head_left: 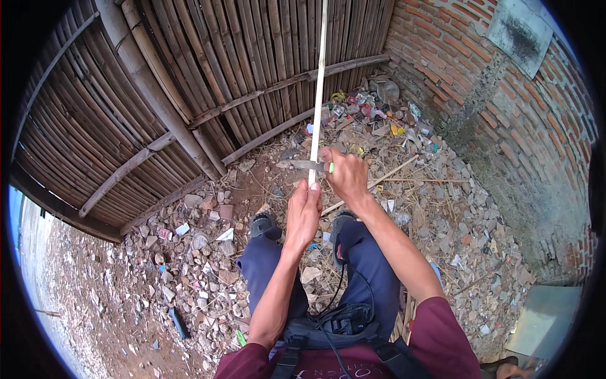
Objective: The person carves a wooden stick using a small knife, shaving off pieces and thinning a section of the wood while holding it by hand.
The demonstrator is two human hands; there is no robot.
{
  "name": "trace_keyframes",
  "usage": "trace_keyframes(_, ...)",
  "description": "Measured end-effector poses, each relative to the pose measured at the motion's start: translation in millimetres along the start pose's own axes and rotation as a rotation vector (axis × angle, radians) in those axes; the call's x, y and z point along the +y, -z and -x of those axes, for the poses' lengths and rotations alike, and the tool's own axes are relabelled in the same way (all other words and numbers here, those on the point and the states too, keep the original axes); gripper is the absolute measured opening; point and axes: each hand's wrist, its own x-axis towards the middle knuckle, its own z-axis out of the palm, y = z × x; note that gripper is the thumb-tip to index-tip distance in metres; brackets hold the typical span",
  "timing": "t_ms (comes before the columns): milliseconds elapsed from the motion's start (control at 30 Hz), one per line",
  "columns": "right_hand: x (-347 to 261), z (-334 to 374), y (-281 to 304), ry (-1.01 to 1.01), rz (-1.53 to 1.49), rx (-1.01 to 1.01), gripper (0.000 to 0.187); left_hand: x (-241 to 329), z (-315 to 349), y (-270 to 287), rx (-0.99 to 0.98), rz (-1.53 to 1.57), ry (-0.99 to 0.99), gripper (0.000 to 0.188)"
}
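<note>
A long, pale strip of bamboo or wood (319,95) stretches away from me and runs out of the top of the picture. My left hand (304,215) is closed around its near end, thumb pointing forward along it. Just beyond, my right hand (348,177) grips a knife by its bright green handle, most of which is hidden in the fist. The knife's grey blade (304,164) lies crosswise against the strip and points left, a little ahead of my left fingertips.
A bamboo slat wall (252,63) rises ahead and left; a brick wall (480,82) stands on the right. Stones and litter cover the ground (208,278) around my feet. A thin stick (391,174) lies beyond my right hand. A flat board (543,319) is at lower right.
</note>
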Motion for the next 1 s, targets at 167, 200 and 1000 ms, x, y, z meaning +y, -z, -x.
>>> trace_keyframes(167,-2,-3,-4,-0.041,-0.027,-0.006,0.036,6,0,-1,0.034,-0.015,-0.029,0.030)
trace_keyframes(200,-5,-4,-3,-0.061,-0.067,-0.003,0.038,5,-1,0,0.055,-0.072,-0.066,0.031)
trace_keyframes(1000,49,-37,-20,-0.047,0.094,0.198,0.024,8,17,-15,0.013,-0.224,-0.036,0.031)
